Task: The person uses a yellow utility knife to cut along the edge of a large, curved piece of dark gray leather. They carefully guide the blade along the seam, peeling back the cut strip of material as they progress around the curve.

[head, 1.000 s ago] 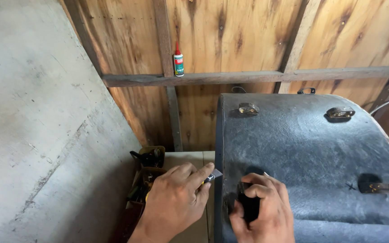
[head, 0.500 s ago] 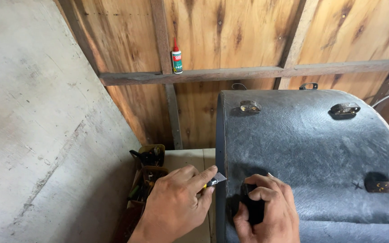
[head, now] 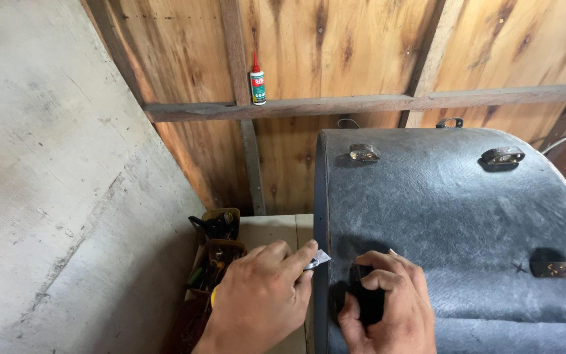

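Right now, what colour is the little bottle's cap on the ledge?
Red, on the little bottle; seen in the head view.

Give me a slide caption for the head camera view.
Left hand presses a small blade against a grey drum shell's edge while right hand holds a black fitting.

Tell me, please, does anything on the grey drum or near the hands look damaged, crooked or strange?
Nothing is clearly damaged. The metal lugs on the grey drum shell look dull, perhaps rusty. One small oddity: a small bottle stands alone on the narrow wall rail.
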